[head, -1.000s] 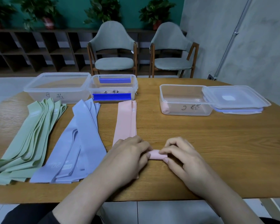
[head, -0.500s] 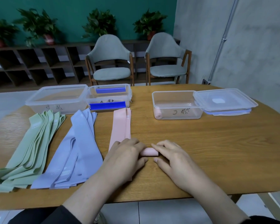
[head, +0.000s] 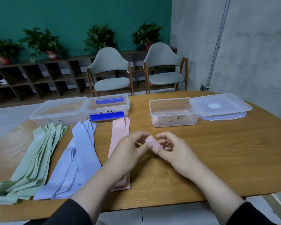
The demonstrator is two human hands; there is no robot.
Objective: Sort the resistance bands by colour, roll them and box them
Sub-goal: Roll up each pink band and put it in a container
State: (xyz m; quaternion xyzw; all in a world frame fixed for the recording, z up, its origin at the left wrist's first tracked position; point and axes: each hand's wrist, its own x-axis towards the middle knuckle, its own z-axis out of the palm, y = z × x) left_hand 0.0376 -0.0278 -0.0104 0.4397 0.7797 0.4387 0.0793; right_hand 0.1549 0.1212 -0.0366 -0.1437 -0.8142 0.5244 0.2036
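Observation:
A rolled pink band (head: 152, 144) is lifted off the wooden table (head: 217, 153), pinched between the fingers of my right hand (head: 173, 151). My left hand (head: 128, 151) touches the roll's left end with its fingertips. Flat pink bands (head: 120, 132) lie under my left hand, with blue bands (head: 78, 159) and green bands (head: 34, 159) fanned out to their left. An open clear box (head: 173, 101) at the back right holds one pink roll (head: 155, 123) in its left corner.
Two more clear boxes stand at the back left: a lidded one (head: 58, 109) and one with blue clips (head: 109, 108). A clear lid (head: 219, 104) rests beside the open box. Two chairs stand behind the table.
The pink roll was pressed flat on the table under both hands; now it is raised off the surface and tilted. The camera view has also tipped upward.

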